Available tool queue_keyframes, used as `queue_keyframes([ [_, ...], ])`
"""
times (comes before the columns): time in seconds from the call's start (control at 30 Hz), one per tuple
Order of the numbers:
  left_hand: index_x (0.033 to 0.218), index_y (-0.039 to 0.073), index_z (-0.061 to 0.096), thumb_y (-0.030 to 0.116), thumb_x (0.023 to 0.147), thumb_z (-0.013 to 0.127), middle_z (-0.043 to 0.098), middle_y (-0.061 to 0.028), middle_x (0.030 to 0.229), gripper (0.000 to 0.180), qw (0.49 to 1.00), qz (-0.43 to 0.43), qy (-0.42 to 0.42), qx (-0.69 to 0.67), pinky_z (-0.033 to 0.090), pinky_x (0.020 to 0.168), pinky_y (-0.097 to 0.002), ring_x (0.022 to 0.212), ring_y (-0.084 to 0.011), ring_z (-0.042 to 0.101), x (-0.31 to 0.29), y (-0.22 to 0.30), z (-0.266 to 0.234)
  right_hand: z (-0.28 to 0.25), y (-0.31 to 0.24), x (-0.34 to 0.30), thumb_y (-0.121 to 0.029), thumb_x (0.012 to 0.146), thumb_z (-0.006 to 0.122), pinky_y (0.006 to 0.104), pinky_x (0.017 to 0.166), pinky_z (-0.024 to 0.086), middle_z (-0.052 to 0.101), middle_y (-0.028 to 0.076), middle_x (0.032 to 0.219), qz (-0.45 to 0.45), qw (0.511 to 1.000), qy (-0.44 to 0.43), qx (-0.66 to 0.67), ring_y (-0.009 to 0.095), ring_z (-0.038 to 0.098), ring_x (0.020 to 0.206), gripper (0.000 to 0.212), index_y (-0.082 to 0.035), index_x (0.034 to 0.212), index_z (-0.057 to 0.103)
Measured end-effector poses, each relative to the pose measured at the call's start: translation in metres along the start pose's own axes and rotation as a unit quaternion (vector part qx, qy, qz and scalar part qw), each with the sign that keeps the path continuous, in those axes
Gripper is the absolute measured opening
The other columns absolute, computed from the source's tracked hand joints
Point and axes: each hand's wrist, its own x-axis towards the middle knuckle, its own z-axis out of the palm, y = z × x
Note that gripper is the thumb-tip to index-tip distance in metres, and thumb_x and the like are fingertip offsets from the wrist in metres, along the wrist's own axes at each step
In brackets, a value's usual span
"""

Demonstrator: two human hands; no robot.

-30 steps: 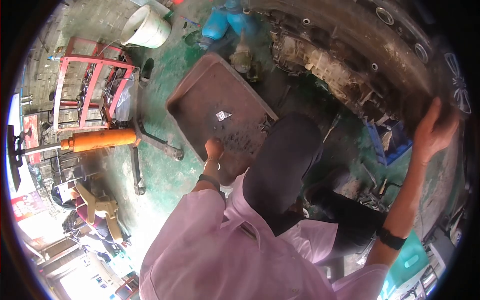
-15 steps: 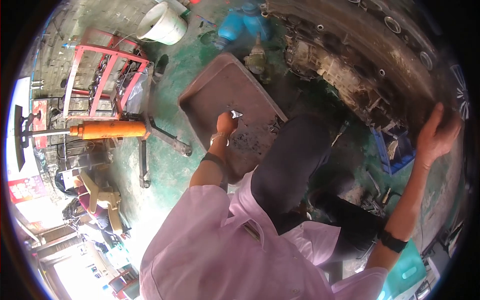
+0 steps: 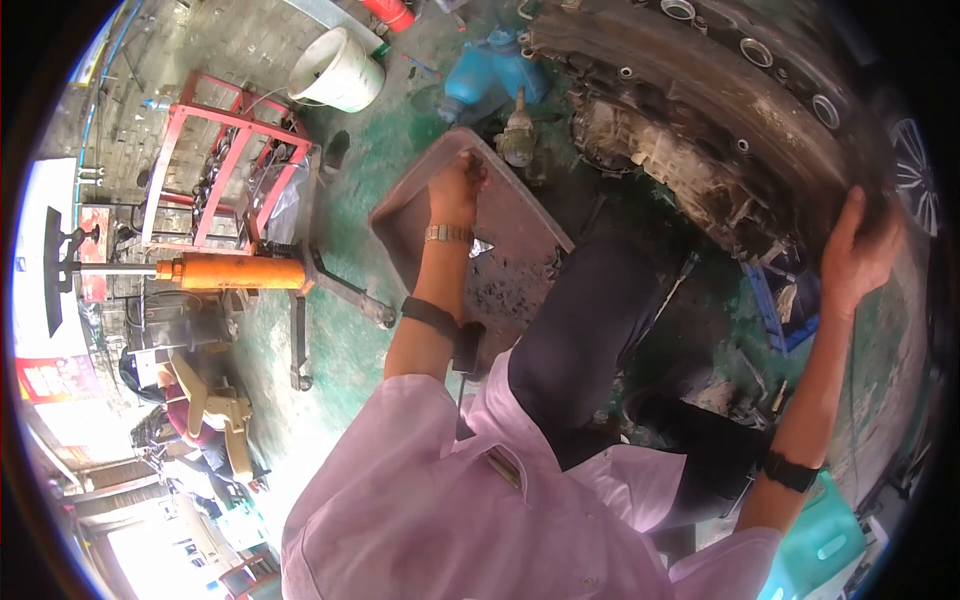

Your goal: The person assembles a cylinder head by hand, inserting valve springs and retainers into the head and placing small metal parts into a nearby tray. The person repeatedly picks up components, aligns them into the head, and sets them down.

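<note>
My left hand reaches into the far end of a shallow brown tray on the floor. Its fingers are bent down near the tray's far wall; whatever they hold cannot be made out. Dark crumbs and grime lie across the tray's bottom, and a small shiny silver scrap sits beside my left wrist. At the right, my right hand rests against a large dark, dirty metal body. Its thumb points up, apart from the fingers, which are partly in shadow.
A greasy gearbox-like casting lies beyond my knee. Left of the tray stand an orange hydraulic jack and a red metal frame. A white bucket, blue containers, a blue crate and a turquoise stool surround me.
My left hand has moved away from me, from beside the silver scrap to the tray's far end. The scrap stays in the tray. My right hand stays at the metal body.
</note>
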Motion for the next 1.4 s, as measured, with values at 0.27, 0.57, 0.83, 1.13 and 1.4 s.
queue_keyframes([
  [0.27, 0.102, 0.006, 0.055, 0.03, 0.106, 0.049, 0.06, -0.0096, 0.092, 0.025, 0.969, 0.033, -0.017, -0.244, 0.049, 0.076, -0.0396, 0.081, -0.0221, 0.055, -0.027, 0.072, 0.08, -0.003, -0.006, 0.001, -0.033, 0.093, 0.07, 0.0409, 0.098, 0.049, 0.065, 0.017, 0.124, 0.015, 1.0, -0.004, 0.008, 0.035, 0.062, 0.115, 0.046, 0.002, 0.123, 0.063],
  [0.57, 0.102, -0.003, 0.05, 0.058, 0.102, 0.036, 0.055, -0.0143, 0.098, 0.063, 0.845, 0.017, -0.234, -0.48, 0.047, 0.073, -0.0371, 0.077, -0.0218, 0.052, -0.088, 0.145, 0.135, -0.008, -0.017, 0.003, -0.034, 0.094, 0.069, 0.0413, 0.101, 0.047, 0.064, 0.018, 0.127, 0.045, 0.999, -0.019, 0.004, 0.036, 0.059, 0.12, 0.046, 0.0, 0.125, 0.064],
  [0.83, 0.097, -0.001, 0.052, 0.062, 0.099, 0.043, 0.055, -0.0103, 0.092, 0.063, 0.702, 0.109, -0.477, -0.517, 0.049, 0.063, -0.0346, 0.065, -0.018, 0.054, -0.166, 0.224, 0.173, -0.007, -0.015, 0.003, -0.033, 0.094, 0.07, 0.0413, 0.097, 0.05, 0.065, 0.018, 0.125, 0.02, 1.0, 0.005, 0.011, 0.037, 0.061, 0.116, 0.046, 0.003, 0.121, 0.064],
  [1.13, 0.081, 0.007, 0.056, 0.055, 0.101, 0.049, 0.057, -0.0043, 0.062, 0.053, 0.589, 0.162, -0.57, -0.549, 0.056, 0.055, -0.0329, 0.047, -0.0167, 0.058, -0.238, 0.258, 0.171, -0.007, -0.014, 0.004, -0.028, 0.093, 0.07, 0.0406, 0.092, 0.052, 0.066, 0.016, 0.124, 0.013, 0.999, 0.023, 0.028, 0.036, 0.064, 0.111, 0.041, 0.0, 0.122, 0.063],
  [1.4, 0.081, 0.007, 0.055, 0.053, 0.099, 0.051, 0.059, -0.001, 0.065, 0.05, 0.654, 0.304, -0.46, -0.517, 0.056, 0.049, -0.0261, 0.048, -0.0109, 0.056, -0.248, 0.248, 0.189, -0.006, -0.015, 0.001, -0.032, 0.093, 0.069, 0.0397, 0.094, 0.051, 0.065, 0.017, 0.124, 0.038, 0.999, 0.009, 0.001, 0.036, 0.062, 0.113, 0.045, -0.002, 0.127, 0.062],
])
